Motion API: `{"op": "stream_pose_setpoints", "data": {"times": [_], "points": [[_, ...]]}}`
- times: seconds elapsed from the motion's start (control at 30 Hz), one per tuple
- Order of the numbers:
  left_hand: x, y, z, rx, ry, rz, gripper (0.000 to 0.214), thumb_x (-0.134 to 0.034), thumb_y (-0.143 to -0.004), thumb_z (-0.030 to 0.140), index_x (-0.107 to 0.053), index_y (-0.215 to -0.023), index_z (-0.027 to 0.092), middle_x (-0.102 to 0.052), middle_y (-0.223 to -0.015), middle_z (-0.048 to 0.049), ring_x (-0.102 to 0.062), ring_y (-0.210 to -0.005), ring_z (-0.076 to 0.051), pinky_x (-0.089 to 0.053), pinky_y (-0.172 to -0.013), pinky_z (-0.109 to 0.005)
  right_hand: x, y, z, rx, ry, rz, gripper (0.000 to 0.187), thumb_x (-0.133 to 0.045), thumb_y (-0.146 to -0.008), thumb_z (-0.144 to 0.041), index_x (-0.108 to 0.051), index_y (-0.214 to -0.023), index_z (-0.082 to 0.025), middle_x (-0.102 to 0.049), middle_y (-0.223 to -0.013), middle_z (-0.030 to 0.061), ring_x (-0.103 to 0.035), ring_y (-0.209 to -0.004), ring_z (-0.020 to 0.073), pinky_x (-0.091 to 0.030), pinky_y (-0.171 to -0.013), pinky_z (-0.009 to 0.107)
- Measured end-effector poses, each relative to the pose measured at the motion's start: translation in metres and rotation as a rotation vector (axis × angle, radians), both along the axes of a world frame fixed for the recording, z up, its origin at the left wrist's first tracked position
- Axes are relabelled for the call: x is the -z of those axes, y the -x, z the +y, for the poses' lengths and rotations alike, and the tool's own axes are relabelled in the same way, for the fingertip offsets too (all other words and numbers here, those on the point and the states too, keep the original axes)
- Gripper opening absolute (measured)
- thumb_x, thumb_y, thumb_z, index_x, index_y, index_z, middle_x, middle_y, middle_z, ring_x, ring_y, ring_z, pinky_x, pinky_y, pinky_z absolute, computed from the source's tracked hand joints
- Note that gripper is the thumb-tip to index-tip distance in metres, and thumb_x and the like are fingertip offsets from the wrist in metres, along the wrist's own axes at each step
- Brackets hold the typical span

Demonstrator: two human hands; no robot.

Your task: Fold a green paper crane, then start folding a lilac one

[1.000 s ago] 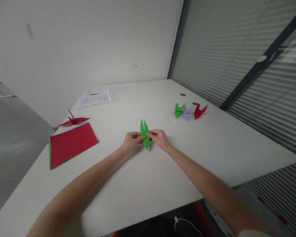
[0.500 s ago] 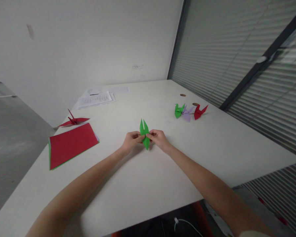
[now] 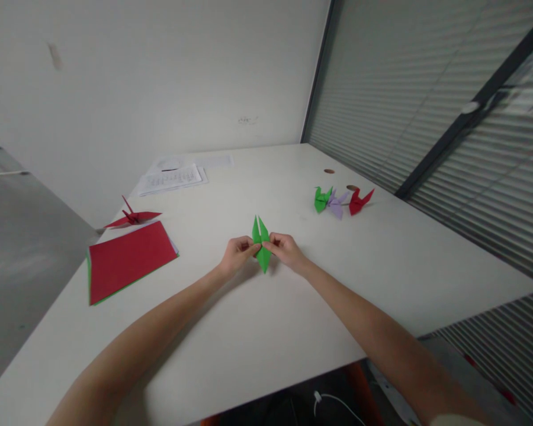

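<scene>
A folded piece of green origami paper (image 3: pixel 263 259) is held between my two hands over the middle of the white table (image 3: pixel 231 349). Two narrow points stick up at its far end, split by a slit, and a single point faces me. My left hand (image 3: pixel 238 253) pinches its left edge, the thumb lying on top near the middle. On the opposite edge, my right hand (image 3: pixel 287 248) grips it the same way, thumb tip near the centre. The fingers beneath the paper are partly hidden.
At left lie a stack of coloured paper with a red sheet (image 3: pixel 131 260) on top and a red paper crane (image 3: pixel 134 218). To the right stand green (image 3: pixel 322 200), purple (image 3: pixel 337 204) and red (image 3: pixel 359 202) folded cranes. Printed sheets (image 3: pixel 173 179) lie at the back left.
The folded green paper has shifted slightly toward me, and the slit between its two far points looks narrower. Both hands keep hold of it in nearly the same place.
</scene>
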State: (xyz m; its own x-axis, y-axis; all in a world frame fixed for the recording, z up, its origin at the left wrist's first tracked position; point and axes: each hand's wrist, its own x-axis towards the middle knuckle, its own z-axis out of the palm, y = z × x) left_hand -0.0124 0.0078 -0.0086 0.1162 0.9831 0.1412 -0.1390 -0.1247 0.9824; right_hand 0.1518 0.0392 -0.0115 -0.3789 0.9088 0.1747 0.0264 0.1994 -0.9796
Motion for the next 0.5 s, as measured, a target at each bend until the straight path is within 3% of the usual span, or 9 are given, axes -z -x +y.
{"op": "stream_pose_setpoints", "data": {"times": [0.23, 0.37, 0.5], "points": [[0.0, -0.007, -0.008, 0.069, 0.162, -0.093, 0.042, -0.08, -0.063, 0.047, -0.07, -0.079, 0.009, -0.069, -0.074, -0.0079, -0.06, -0.063, -0.014, -0.047, -0.063, -0.027, -0.003, -0.001, -0.001, 0.053, -0.05, 0.031, 0.048, -0.066, -0.069, -0.058, -0.041, -0.054, -0.021, -0.037, -0.05, -0.007, -0.032, -0.051, 0.0087, -0.024, -0.051, 0.025], [-0.001, -0.009, -0.014, 0.204, 0.203, -0.025, 0.043, -0.08, -0.063, 0.048, -0.071, -0.075, 0.007, -0.07, -0.069, -0.0102, -0.063, -0.061, -0.016, -0.048, -0.065, -0.03, -0.002, 0.0, -0.001, 0.116, -0.005, 0.04, 0.047, -0.067, -0.068, -0.058, -0.042, -0.054, -0.021, -0.037, -0.049, -0.0069, -0.033, -0.05, 0.0089, -0.025, -0.05, 0.025], [-0.003, -0.008, -0.016, 0.226, 0.194, -0.025, 0.044, -0.079, -0.064, 0.048, -0.072, -0.078, 0.008, -0.069, -0.064, -0.008, -0.063, -0.058, -0.016, -0.049, -0.067, -0.033, 0.002, 0.002, -0.001, 0.116, 0.07, 0.08, 0.045, -0.068, -0.067, -0.057, -0.046, -0.055, -0.02, -0.043, -0.05, -0.0056, -0.038, -0.051, 0.0092, -0.03, -0.051, 0.025]]}}
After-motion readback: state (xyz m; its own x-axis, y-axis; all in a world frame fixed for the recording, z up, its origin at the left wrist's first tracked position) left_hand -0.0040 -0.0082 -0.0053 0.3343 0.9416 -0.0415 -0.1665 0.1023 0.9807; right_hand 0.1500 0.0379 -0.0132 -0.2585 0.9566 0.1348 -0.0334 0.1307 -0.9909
